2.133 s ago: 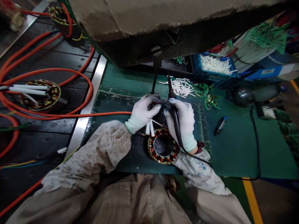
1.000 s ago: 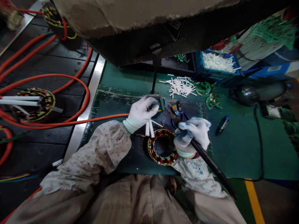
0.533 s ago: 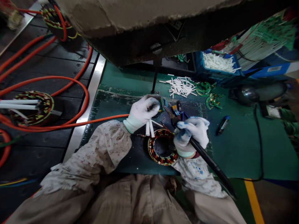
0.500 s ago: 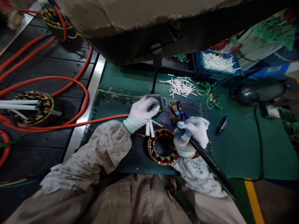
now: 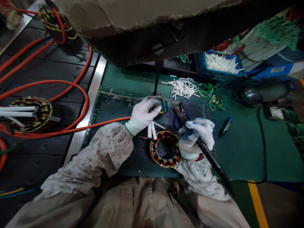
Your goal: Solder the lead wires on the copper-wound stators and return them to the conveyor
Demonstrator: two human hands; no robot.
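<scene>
The right hand [image 5: 198,134], in a white glove with blue stains, is closed around the black handle of a soldering iron [image 5: 206,152]. The tip of the iron points up and left, toward the left hand. The left hand [image 5: 143,114], also gloved, is closed around a small part at the wire ends; what exactly it pinches is too small to tell. Two white sleeves [image 5: 151,130] hang just below this hand.

Between the wrists a motor coil ring [image 5: 164,148] lies flat on the dark mat of the green worktop [image 5: 237,148]. An orange cable [image 5: 102,123] runs from it to the left, toward another coil ring [image 5: 28,114] on the black belt.

At the back right, a blue bin [image 5: 201,68] holds many short white tubes [image 5: 219,63]. More white tubes lie in a loose pile [image 5: 182,88] on the worktop, outside the bin. A blue marker [image 5: 225,126] lies to the right of the right hand.
</scene>
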